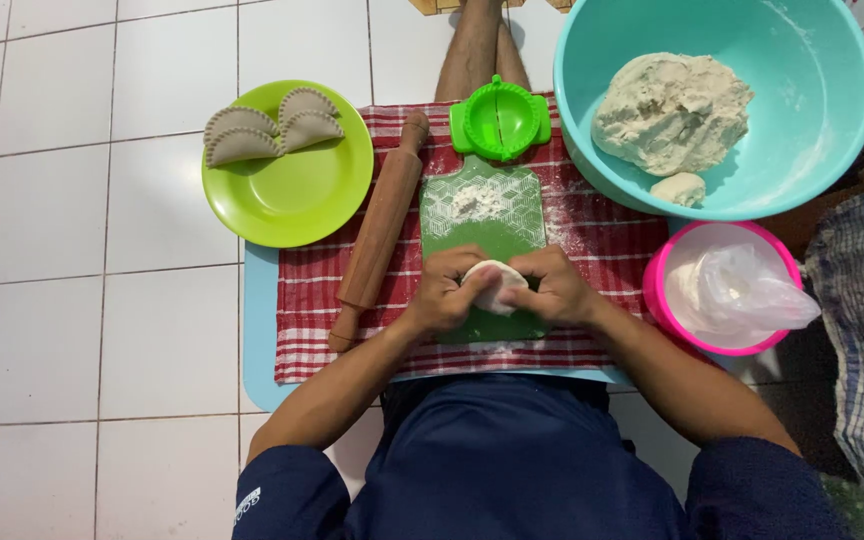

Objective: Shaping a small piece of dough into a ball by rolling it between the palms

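Note:
Both hands pinch one small flat piece of white dough [493, 286] over the near end of a green cutting board [482, 225]. My left hand [444, 291] grips its left edge and my right hand [549, 285] grips its right edge. A little heap of flour [476, 200] lies on the board's far half. Just beyond the board sits a green hinged dumpling press [500, 117], lying open. A wooden rolling pin [380, 231] rests diagonally left of the board.
A lime plate [297, 200] at the left holds three shaped dumplings [270, 126]. A teal bowl [822, 120] at the far right contains a dough mass [670, 108]. A pink bowl [658, 290] with a plastic bag stands at the right. A red checked cloth [310, 300] covers the mat.

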